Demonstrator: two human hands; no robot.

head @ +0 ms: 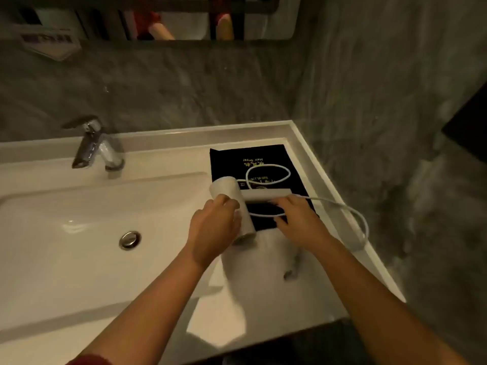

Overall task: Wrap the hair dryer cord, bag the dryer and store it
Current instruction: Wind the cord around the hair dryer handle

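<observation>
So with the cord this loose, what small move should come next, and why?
Probably the right hand should draw the cord in around the dryer's handle. The left hand already steadies the hair dryer on the black bag, but the cord lies in open loops, one trailing over the counter edge.

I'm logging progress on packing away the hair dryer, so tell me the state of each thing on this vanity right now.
Hair dryer: lying across the bag, held by both hands.
Cord: loose, in open loops, not yet wrapped.
Black storage bag: flat on the counter, nothing bagged yet.
Left hand: gripping the dryer barrel.
Right hand: on the handle and cord.
Faucet: no water visible.
Sink drain: stopper looks closed, basin dry.
</observation>
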